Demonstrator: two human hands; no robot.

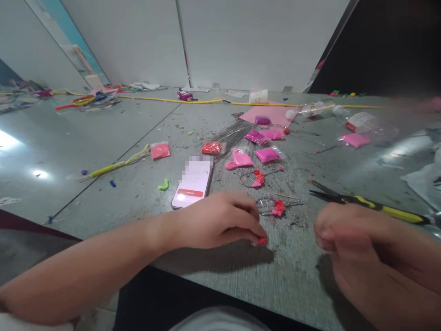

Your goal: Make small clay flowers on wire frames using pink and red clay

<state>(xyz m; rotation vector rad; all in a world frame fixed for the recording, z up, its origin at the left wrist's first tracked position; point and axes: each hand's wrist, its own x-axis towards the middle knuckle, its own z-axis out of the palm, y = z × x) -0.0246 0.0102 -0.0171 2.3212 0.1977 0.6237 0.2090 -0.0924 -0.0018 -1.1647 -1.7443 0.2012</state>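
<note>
A small red piece of modelling clay (262, 241) is pinched between the thumb and finger of my left hand (229, 220), low over the table. Right of it is my right hand (347, 243), slightly blurred, its fingers curled and pressed together; whatever they may hold is hidden. Just beyond the left fingertips lies a looped wire piece with red clay petals (279, 208). A second wire loop with red and pink petals (258, 178) lies behind it. A thin wooden stick (285, 196) rests between the two loops.
Black-and-yellow pliers (372, 204) lie behind my right hand. A lit phone (195, 181) is beside my left wrist. Several clay packets, including a red one (211, 147), bundled thin wires (229, 133), a pink sheet (250, 114) and a plastic bottle (317, 108) lie farther back.
</note>
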